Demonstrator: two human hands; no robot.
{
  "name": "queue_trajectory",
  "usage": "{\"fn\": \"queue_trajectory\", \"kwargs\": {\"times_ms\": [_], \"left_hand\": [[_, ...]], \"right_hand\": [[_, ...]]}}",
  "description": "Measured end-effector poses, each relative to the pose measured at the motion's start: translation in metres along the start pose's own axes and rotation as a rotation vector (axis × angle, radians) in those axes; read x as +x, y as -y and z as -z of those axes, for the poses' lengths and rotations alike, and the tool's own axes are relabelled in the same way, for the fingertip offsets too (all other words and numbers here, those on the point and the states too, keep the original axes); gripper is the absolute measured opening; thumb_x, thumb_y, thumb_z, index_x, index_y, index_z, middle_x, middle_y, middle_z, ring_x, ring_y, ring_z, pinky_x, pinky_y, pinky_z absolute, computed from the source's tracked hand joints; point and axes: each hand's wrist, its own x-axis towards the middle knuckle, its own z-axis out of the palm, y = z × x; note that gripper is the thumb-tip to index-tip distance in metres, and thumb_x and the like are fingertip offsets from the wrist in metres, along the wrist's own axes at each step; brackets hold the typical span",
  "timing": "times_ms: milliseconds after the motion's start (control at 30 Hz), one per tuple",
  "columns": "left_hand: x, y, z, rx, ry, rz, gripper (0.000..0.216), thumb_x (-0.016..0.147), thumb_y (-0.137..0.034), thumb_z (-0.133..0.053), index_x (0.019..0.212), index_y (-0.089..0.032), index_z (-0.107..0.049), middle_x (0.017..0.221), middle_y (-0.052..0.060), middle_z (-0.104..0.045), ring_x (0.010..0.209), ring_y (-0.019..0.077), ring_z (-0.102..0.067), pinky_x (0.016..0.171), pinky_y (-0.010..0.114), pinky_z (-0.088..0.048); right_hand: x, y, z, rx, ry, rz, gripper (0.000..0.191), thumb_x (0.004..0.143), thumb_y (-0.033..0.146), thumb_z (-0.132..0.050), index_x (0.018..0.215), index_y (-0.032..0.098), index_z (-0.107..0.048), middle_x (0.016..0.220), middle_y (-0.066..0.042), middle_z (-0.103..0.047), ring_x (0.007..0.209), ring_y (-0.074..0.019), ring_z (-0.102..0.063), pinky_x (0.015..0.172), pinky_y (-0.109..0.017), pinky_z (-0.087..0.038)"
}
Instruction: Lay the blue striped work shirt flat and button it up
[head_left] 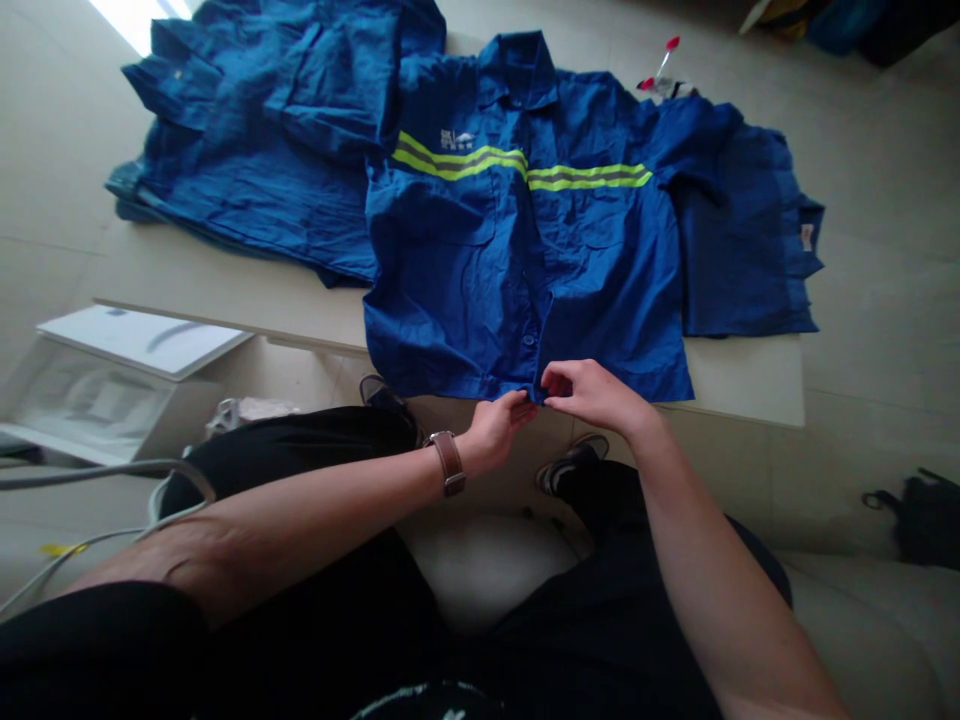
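Pale floor tiles surround the low white table [750, 385] where we work, and we place everything against the blue work shirt [525, 260] spread flat on it. Left of that shirt lies a heap of more blue garments [270, 140]. Its long axis runs straight away from us, collar far, hem near. At the hem's middle our left hand [495, 430], with a brown watch strap [448, 462] on its wrist, and our right hand [592, 392] meet, fingertips pinching the placket's bottom edge, both equally near. A white chest logo sits above the yellow stripe, too small to read.
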Motion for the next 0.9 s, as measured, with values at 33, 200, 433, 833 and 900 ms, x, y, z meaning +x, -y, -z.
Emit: {"fn": "queue_trajectory", "kwargs": {"times_ms": [33, 200, 433, 833, 900], "left_hand": [[0.000, 0.000, 0.000, -0.020, 0.017, 0.001, 0.012, 0.081, -0.008, -0.068, 0.070, -0.013, -0.068, 0.076, 0.006, -0.073, 0.076, 0.0157, -0.070, 0.090, 0.034, -0.056], [-0.003, -0.001, -0.002, -0.041, 0.006, -0.051, 0.009, 0.078, -0.010, -0.071, 0.071, -0.013, -0.067, 0.076, 0.004, -0.073, 0.075, 0.0148, -0.068, 0.092, 0.034, -0.056], [-0.008, 0.002, -0.005, 0.036, 0.020, -0.136, 0.029, 0.069, -0.001, -0.070, 0.094, -0.017, -0.071, 0.093, 0.005, -0.078, 0.087, 0.0189, -0.072, 0.092, 0.035, -0.057], [-0.011, -0.020, -0.003, 1.063, 0.846, 0.463, 0.032, 0.087, -0.037, -0.062, 0.064, -0.016, -0.070, 0.070, 0.013, -0.076, 0.063, 0.0222, -0.072, 0.065, 0.032, -0.055], [-0.007, -0.038, -0.013, 1.130, 0.794, 0.305, 0.031, 0.083, -0.035, -0.065, 0.059, -0.017, -0.069, 0.062, 0.012, -0.072, 0.056, 0.0231, -0.069, 0.058, 0.032, -0.054]], "right_hand": [[0.000, 0.000, 0.000, -0.015, -0.010, 0.011, 0.015, 0.075, 0.008, -0.068, 0.086, 0.019, -0.070, 0.078, 0.000, -0.070, 0.074, -0.0153, -0.065, 0.069, -0.026, -0.048], [-0.001, -0.002, 0.004, -0.083, -0.057, 0.053, 0.019, 0.075, 0.006, -0.062, 0.083, 0.019, -0.074, 0.084, -0.002, -0.074, 0.079, -0.0164, -0.067, 0.076, -0.027, -0.049], [-0.002, 0.011, 0.006, -0.103, -0.367, -0.171, 0.033, 0.089, 0.053, -0.064, 0.082, 0.022, -0.067, 0.080, -0.004, -0.072, 0.074, -0.0192, -0.065, 0.070, -0.031, -0.046], [0.006, 0.008, -0.009, -0.346, -0.426, -0.164, 0.058, 0.089, 0.016, -0.049, 0.145, 0.030, -0.052, 0.113, -0.008, -0.067, 0.083, -0.0225, -0.065, 0.072, -0.034, -0.048], [0.006, 0.007, -0.010, -0.372, -0.382, -0.097, 0.056, 0.090, 0.014, -0.047, 0.142, 0.032, -0.058, 0.117, -0.009, -0.064, 0.085, -0.0223, -0.064, 0.073, -0.033, -0.048]]}}
